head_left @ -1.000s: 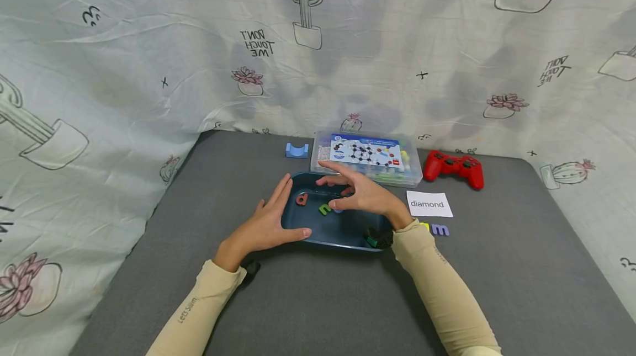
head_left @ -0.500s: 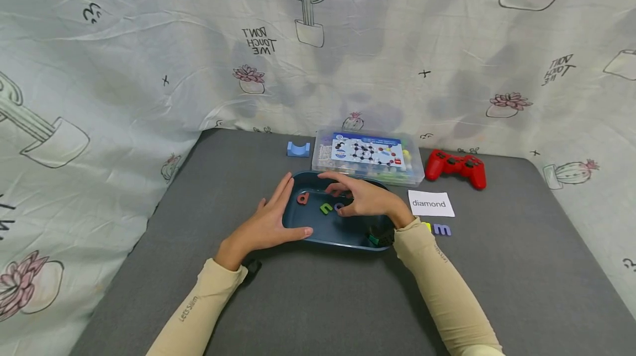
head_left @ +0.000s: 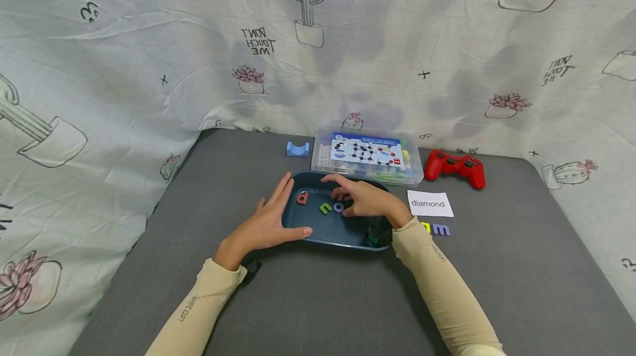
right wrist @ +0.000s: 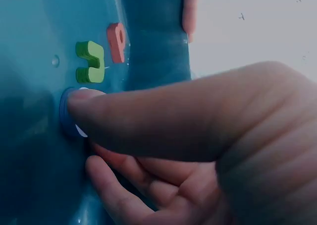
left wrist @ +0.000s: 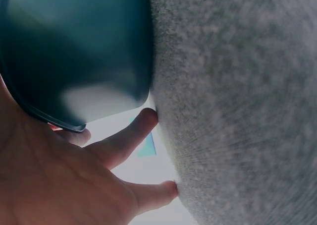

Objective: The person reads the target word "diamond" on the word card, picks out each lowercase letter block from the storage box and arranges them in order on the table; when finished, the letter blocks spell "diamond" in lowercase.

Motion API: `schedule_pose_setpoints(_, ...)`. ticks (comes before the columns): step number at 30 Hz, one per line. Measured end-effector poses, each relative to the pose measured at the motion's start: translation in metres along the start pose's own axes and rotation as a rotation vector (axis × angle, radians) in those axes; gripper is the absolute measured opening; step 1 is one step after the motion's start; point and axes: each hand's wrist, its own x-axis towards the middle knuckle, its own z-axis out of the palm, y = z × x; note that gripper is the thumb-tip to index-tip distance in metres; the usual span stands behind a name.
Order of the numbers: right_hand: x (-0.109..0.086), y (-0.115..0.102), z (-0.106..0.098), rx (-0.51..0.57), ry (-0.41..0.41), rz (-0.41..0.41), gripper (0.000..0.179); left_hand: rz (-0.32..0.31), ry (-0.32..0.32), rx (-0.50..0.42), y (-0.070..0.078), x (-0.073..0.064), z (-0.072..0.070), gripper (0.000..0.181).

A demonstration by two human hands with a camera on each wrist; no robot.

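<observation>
A dark blue tray (head_left: pixel 328 230) lies on the grey table. My left hand (head_left: pixel 265 223) rests against its left side, thumb along the near rim and fingers stretched beside the wall. Inside the tray are a red letter d (head_left: pixel 302 198), a green letter n (head_left: pixel 325 208) and a purple letter o (head_left: pixel 339 207). Over the tray's right part, my right hand (head_left: pixel 370 200) has its thumb at the o, its index finger extended and its other fingers bent. The right wrist view has the thumb (right wrist: pixel 124 113) overlapping the o (right wrist: pixel 67 117); whether they touch is unclear.
Right of the tray lie a "diamond" card (head_left: pixel 430 203), a purple letter m (head_left: pixel 441 229) and a partly hidden yellow letter (head_left: pixel 425 227). Behind stand a clear plastic case (head_left: pixel 367 157), a light blue block (head_left: pixel 297 149) and a red game controller (head_left: pixel 454 169).
My right hand has shifted slightly right and its index finger has come lower, so the purple o now shows fully in the head view. My left hand stays at the tray.
</observation>
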Motion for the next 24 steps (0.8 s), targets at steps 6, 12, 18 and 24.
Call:
schedule_pose_setpoints(6, 0.0008, -0.0012, 0.0012, -0.065, 0.028, -0.018, 0.077, 0.004, 0.004, -0.006, -0.0011, -0.0001, -0.0003, 0.124)
schedule_pose_setpoints(12, 0.0025, 0.0, 0.0034, -0.132, 0.05, -0.037, 0.07, 0.008, -0.001, -0.007, -0.0003, -0.0011, -0.0007, 0.125)
schedule_pose_setpoints(18, 0.004, 0.0002, 0.0056, -0.192, 0.057, -0.051, 0.066, 0.002, -0.003, -0.006, -0.0006, -0.0012, -0.0002, 0.125)
schedule_pose_setpoints(24, 0.0054, 0.0007, 0.0061, -0.217, 0.061, -0.054, 0.064, -0.003, 0.0, -0.002, 0.0, -0.0007, -0.0005, 0.124)
